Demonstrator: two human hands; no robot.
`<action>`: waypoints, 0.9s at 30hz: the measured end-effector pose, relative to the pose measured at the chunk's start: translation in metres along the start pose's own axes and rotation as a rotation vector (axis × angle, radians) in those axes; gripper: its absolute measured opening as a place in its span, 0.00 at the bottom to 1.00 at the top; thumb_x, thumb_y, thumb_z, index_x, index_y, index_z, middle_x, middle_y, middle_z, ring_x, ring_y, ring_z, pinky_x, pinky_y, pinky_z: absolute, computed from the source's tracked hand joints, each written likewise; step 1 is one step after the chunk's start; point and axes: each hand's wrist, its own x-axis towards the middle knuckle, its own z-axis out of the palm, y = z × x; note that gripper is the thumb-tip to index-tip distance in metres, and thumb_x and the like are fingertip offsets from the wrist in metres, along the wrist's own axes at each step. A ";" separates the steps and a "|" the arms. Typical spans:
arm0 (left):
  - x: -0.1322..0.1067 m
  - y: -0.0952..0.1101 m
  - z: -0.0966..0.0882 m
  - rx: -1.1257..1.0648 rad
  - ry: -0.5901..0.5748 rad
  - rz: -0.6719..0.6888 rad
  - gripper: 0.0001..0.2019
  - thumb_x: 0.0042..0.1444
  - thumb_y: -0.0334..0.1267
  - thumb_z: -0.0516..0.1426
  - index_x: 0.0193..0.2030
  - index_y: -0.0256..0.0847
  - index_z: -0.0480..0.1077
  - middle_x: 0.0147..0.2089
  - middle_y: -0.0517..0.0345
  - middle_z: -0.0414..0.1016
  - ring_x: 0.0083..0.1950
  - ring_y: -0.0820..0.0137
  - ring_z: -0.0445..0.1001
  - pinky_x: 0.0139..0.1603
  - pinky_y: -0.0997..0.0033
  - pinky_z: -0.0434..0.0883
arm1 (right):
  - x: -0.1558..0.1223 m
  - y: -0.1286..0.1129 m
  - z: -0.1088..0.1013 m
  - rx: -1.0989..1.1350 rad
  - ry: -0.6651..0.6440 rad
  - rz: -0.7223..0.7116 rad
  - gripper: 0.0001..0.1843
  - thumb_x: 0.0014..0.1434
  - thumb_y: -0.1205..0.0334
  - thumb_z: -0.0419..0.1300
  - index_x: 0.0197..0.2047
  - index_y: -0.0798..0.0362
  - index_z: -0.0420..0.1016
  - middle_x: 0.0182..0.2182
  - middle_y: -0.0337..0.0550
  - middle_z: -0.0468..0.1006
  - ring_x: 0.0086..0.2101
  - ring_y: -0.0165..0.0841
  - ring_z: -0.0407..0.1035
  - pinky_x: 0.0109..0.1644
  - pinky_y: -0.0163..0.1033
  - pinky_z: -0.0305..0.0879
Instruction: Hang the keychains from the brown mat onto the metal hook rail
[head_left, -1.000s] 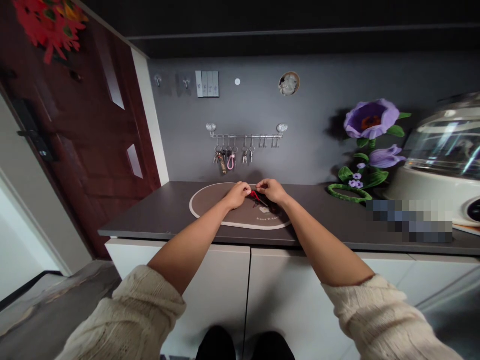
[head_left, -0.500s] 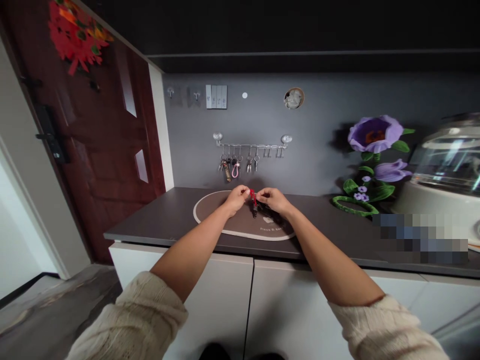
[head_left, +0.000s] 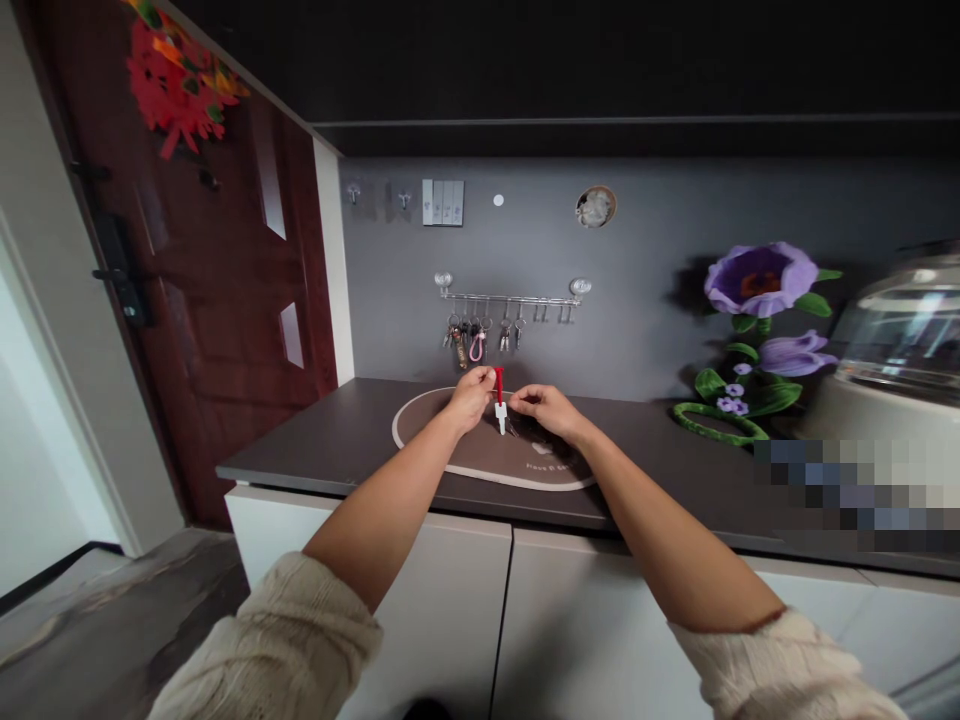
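Note:
My left hand (head_left: 472, 397) is closed in a pinch on the top of a red key strap (head_left: 499, 386) above the mat. From the strap hangs a key (head_left: 502, 416) with a pale, bright head, its blade pointing down. Thin metal parts show beside it, too small to make out. My right hand (head_left: 548, 409) is just right of the key, thumb and forefinger drawn together. Whether anything sits between those fingertips is hidden. Under both hands lies an oval brown mat (head_left: 465, 455) with a pale rim and lettering.
On the wall behind, a clear hook rail (head_left: 517, 299) carries several key sets, one with a pink loop (head_left: 477, 346). To the right stand a purple felt flower (head_left: 761, 280) and a white appliance (head_left: 892, 400) with a clear top. A dark red door (head_left: 225, 300) is at left.
The strap now hangs straighter, and the key below it has turned from dark to pale. My right fingertips have come slightly away from the strap. The view has shifted a little.

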 end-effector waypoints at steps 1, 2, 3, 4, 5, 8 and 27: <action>0.001 0.001 0.000 -0.037 -0.004 0.001 0.04 0.52 0.35 0.52 0.30 0.36 0.61 0.25 0.63 0.62 0.26 0.80 0.62 0.32 0.77 0.64 | 0.000 0.000 0.001 -0.002 -0.010 -0.006 0.17 0.45 0.52 0.58 0.31 0.58 0.70 0.25 0.39 0.71 0.25 0.25 0.62 0.33 0.33 0.59; 0.001 0.001 0.000 -0.072 -0.009 0.000 0.03 0.52 0.34 0.52 0.30 0.36 0.61 0.25 0.63 0.61 0.26 0.80 0.62 0.32 0.77 0.64 | 0.001 0.000 0.001 -0.008 -0.013 -0.013 0.17 0.45 0.52 0.58 0.31 0.58 0.70 0.26 0.39 0.71 0.25 0.24 0.61 0.33 0.33 0.59; 0.001 0.002 -0.001 -0.102 -0.012 -0.002 0.03 0.52 0.32 0.51 0.29 0.36 0.61 0.25 0.63 0.61 0.26 0.80 0.62 0.33 0.77 0.64 | 0.001 0.001 0.002 -0.017 -0.012 -0.021 0.17 0.46 0.52 0.57 0.31 0.58 0.71 0.26 0.39 0.71 0.26 0.24 0.61 0.33 0.33 0.59; 0.002 0.003 -0.001 -0.127 -0.013 -0.006 0.02 0.52 0.31 0.51 0.29 0.36 0.61 0.25 0.63 0.62 0.27 0.80 0.63 0.33 0.76 0.64 | 0.001 0.001 0.002 -0.027 -0.009 -0.032 0.16 0.46 0.52 0.57 0.32 0.58 0.71 0.27 0.39 0.72 0.26 0.24 0.62 0.34 0.33 0.59; 0.002 0.005 -0.001 -0.146 -0.014 -0.012 0.02 0.51 0.30 0.51 0.29 0.37 0.60 0.25 0.63 0.62 0.27 0.80 0.63 0.34 0.76 0.64 | 0.002 0.001 0.003 -0.035 -0.004 -0.043 0.16 0.46 0.53 0.57 0.32 0.58 0.71 0.27 0.40 0.72 0.27 0.25 0.62 0.35 0.33 0.59; 0.002 0.009 0.000 -0.188 -0.015 -0.026 0.02 0.50 0.27 0.51 0.30 0.37 0.61 0.26 0.62 0.63 0.28 0.79 0.65 0.37 0.74 0.64 | 0.003 0.000 0.005 -0.044 -0.005 -0.060 0.17 0.46 0.53 0.57 0.34 0.58 0.71 0.29 0.41 0.73 0.28 0.25 0.63 0.36 0.33 0.59; -0.003 0.017 0.004 -0.407 -0.055 0.004 0.06 0.49 0.23 0.49 0.29 0.37 0.61 0.27 0.60 0.65 0.30 0.78 0.67 0.43 0.68 0.65 | -0.001 -0.008 0.005 0.056 -0.047 -0.065 0.15 0.46 0.55 0.57 0.34 0.57 0.71 0.28 0.39 0.72 0.27 0.24 0.62 0.36 0.32 0.58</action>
